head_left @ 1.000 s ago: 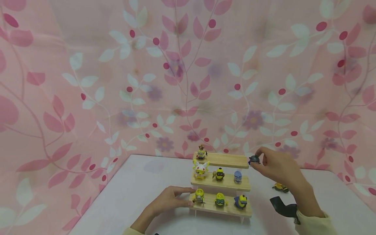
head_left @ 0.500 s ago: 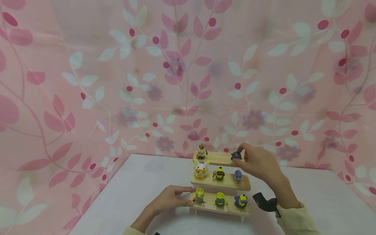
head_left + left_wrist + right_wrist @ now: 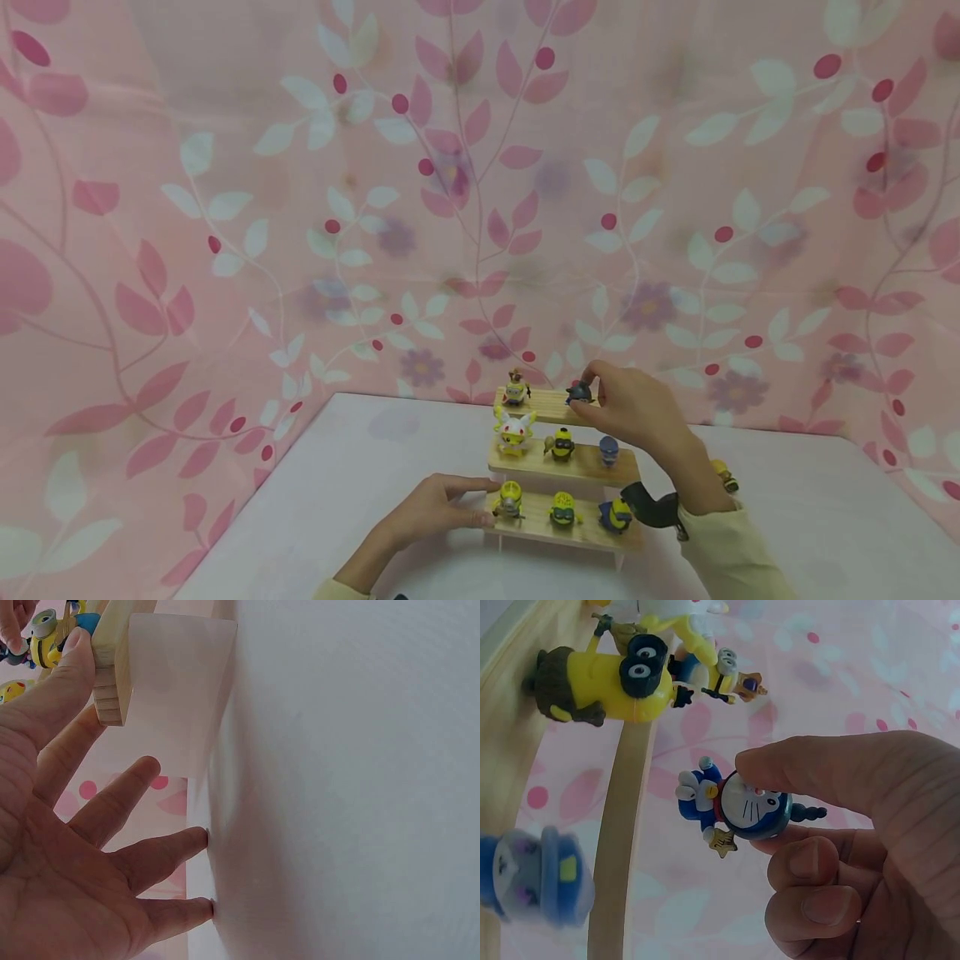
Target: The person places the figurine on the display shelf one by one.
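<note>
A three-tier wooden display stand (image 3: 585, 475) holds small toy figurines. My right hand (image 3: 641, 408) pinches a blue-and-white Doraemon figurine (image 3: 754, 814) by its head between thumb and fingers, over the right part of the top tier. The figurine lies sideways in the right wrist view, a gold star at its hand. At the bottom tier's left end, my left hand (image 3: 438, 507) holds the board's edge (image 3: 112, 682) between thumb and index finger, its other fingers spread. A yellow minion figurine (image 3: 509, 500) stands beside those fingertips.
A crowned minion (image 3: 515, 390) stands at the top tier's left. The middle tier bears a white-hooded figurine (image 3: 513, 433), a minion with dark goggles (image 3: 561, 446) and a blue figurine (image 3: 608, 452). Another yellow figurine (image 3: 724, 475) lies on the white table (image 3: 337, 467), right of the stand.
My right hand has carried the Doraemon figurine leftward from beside the stand's right end to over the top tier. My left hand has stayed at the bottom tier.
</note>
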The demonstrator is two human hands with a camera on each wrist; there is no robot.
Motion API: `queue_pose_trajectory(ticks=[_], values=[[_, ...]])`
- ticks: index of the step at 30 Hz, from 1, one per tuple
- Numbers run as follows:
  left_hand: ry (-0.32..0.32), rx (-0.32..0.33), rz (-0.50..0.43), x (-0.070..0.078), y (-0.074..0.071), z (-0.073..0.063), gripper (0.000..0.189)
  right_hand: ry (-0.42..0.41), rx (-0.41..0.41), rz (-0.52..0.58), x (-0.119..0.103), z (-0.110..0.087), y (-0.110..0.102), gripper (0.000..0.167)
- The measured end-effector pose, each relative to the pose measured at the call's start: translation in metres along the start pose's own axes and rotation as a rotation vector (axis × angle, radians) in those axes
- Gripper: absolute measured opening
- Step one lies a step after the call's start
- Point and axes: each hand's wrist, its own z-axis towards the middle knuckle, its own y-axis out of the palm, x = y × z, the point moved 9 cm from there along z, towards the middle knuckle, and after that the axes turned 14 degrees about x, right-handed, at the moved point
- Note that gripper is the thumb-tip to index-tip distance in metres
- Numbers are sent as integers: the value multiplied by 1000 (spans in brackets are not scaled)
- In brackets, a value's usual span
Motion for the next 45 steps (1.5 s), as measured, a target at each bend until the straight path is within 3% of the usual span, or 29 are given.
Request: queue_pose_trajectory(ticks=[23, 45], values=[[-30, 6, 40, -3, 0, 2, 42, 21, -80, -41, -6, 20, 29, 32], [-39, 11, 41, -6, 0, 1, 41, 22, -98, -36, 1, 12, 31, 41]])
